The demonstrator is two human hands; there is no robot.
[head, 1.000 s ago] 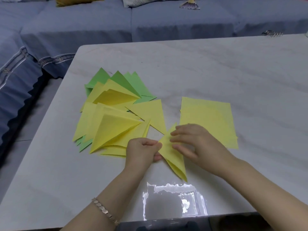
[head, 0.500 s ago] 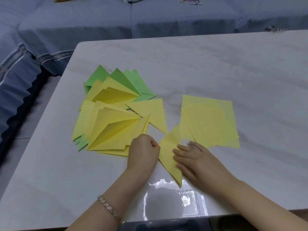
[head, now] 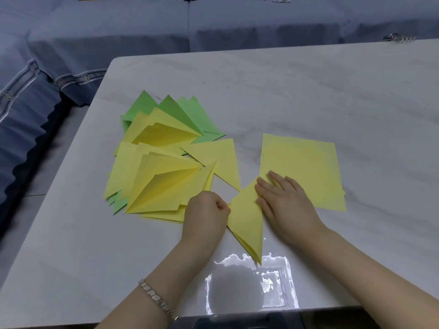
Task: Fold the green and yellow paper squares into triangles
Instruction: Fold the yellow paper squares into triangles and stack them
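The folded yellow triangle point(head: 248, 222) lies on the desk point(head: 308, 91) between the finished pile point(head: 161, 167) and the unfolded yellow squares point(head: 306, 167), with the left grip point(head: 206, 212) curled onto its left corner, probably anchoring it, and the right grip point(head: 282, 203) flat, fingers straight, likely setting the crease.

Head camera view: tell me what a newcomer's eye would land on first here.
First, the bright fan of folded yellow and green triangles spread over the left-centre of the pale table. Next, the folded yellow triangle near the front edge, its left corner pinched by the curled left hand while the right hand presses flat on its right side. Right of that lies a stack of unfolded yellow squares.
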